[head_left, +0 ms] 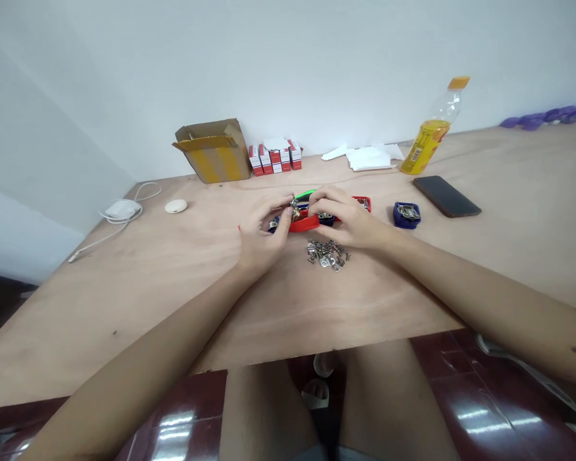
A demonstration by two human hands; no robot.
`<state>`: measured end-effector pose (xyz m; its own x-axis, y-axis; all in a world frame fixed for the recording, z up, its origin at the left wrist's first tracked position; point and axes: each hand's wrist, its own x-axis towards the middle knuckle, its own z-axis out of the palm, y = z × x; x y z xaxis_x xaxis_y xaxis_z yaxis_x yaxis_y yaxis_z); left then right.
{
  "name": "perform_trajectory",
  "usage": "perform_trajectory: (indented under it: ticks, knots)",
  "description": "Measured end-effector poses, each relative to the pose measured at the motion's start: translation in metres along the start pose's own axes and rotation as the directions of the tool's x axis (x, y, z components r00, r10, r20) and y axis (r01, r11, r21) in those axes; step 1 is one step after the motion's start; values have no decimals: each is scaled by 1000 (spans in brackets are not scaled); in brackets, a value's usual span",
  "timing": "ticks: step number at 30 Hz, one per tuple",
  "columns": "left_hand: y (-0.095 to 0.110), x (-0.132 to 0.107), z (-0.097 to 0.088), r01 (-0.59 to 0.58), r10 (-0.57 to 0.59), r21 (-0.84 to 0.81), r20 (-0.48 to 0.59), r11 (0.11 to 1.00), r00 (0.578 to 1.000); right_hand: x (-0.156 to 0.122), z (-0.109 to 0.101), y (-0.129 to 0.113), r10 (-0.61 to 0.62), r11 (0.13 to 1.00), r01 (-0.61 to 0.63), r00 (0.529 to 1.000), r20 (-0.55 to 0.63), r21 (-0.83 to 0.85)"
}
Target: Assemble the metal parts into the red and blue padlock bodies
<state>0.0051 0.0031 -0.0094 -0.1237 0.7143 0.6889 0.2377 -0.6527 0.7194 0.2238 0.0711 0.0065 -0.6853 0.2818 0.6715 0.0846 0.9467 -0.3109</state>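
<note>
Between its thumb and fingers, my left hand point(264, 234) pinches a small metal fitting point(295, 210). A curved red plastic piece point(304, 224) sits just below that, spanning the gap between both hands; I cannot tell which hand bears it. My right hand point(340, 214) is closed, its fingertips pressed together near the fitting, and what they grip is hidden. Blue casings with metal parts point(325, 219), a red one point(363, 203) and a green strip point(304, 194) show partly behind the hands. Loose screws and small metal pieces point(329, 254) lie in a pile nearer to me.
A blue casing with metal inside point(406, 215) and a phone point(446, 196) lie at the right, below a tilted-looking drink bottle point(425, 144). Along the wall stand a cardboard box point(216, 153), small red-white boxes point(275, 159) and white papers point(372, 157). A charger point(122, 209) lies left.
</note>
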Motion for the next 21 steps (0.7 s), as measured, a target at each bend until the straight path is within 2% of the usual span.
perform_trajectory:
  ticks: [4,7,14,18,21]
  knots:
    - [2,2,-3,-18,13,47,99,999,995,1,1,-2,-11,1000,11,999,-48,-13]
    - [3,3,-4,-42,24,96,182,995,983,1,-1,-4,23,1000,-24,999,-40,-17]
    - [-4,6,-6,-201,123,341,236,919,964,1,-6,-5,48,999,-47,998,29,-24]
    - [-5,6,-6,-297,190,310,332,903,924,1,-6,-4,33,999,-33,999,10,-18]
    - [-5,6,-5,-316,211,300,333,900,919,2,-7,-4,37,999,-37,999,-4,-6]
